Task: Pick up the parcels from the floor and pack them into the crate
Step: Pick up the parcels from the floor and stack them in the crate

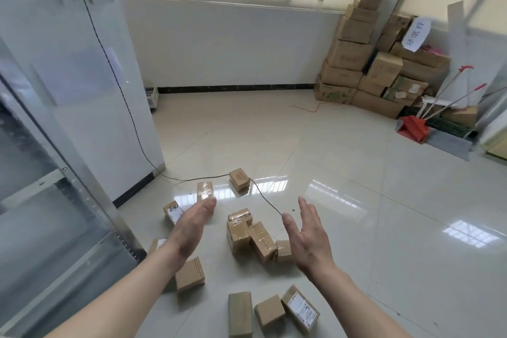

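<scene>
Several small cardboard parcels lie scattered on the glossy tiled floor. A taped cluster of parcels (pixel 251 239) sits between my hands. One parcel (pixel 189 274) lies by my left wrist, another (pixel 205 191) stands beyond my left fingertips, and one (pixel 239 179) lies farther off on a cable. Three more parcels (pixel 270 313) lie nearest to me. My left hand (pixel 192 225) and my right hand (pixel 308 236) hover above the floor, palms facing each other, fingers straight, holding nothing. No crate is in view.
A black cable (pixel 263 195) runs from the white pillar (pixel 90 77) across the floor among the parcels. Stacked large cartons (pixel 370 63) fill the far right corner beside a red broom and dustpan (pixel 413 126). A metal-framed glass panel (pixel 55 200) stands at the left.
</scene>
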Demonstrator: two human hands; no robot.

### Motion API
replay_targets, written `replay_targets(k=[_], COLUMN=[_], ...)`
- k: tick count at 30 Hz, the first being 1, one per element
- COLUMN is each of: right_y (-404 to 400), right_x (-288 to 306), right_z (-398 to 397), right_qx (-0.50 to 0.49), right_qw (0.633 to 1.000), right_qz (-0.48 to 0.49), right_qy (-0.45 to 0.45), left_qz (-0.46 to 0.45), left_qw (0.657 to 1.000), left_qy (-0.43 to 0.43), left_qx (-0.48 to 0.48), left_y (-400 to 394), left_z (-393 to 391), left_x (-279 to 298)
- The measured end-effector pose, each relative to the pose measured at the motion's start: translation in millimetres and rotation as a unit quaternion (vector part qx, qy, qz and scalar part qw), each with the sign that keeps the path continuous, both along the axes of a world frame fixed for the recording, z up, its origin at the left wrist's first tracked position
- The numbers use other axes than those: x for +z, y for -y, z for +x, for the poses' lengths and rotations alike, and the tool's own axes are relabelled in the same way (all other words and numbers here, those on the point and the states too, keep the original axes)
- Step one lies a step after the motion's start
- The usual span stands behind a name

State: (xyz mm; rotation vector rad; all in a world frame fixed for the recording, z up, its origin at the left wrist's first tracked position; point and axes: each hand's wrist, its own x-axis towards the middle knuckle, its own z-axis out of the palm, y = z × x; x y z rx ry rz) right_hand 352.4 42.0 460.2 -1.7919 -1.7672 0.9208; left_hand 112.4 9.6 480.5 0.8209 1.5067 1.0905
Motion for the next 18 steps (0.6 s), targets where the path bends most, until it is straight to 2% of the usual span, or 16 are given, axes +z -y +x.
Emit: replay_targets(k=[8, 18], right_y=[-51.3, -145.4], right_x=[-17.0, -57.8], right_z=[-0.3, 6.9], right_qx=[-0.047, 0.013], right_qw=[0.999, 0.998], right_qz=[-0.023, -0.068], right_qy=[-0.001, 0.007], left_qz=[-0.024, -0.059], left_qw=[0.999, 0.997], left_qy=[-0.016, -0.035], left_qx=[-0.027, 0.030], left_y=[-78.8, -146.9], left_z=[-16.4, 2.0], left_x=[-11.5, -27.9])
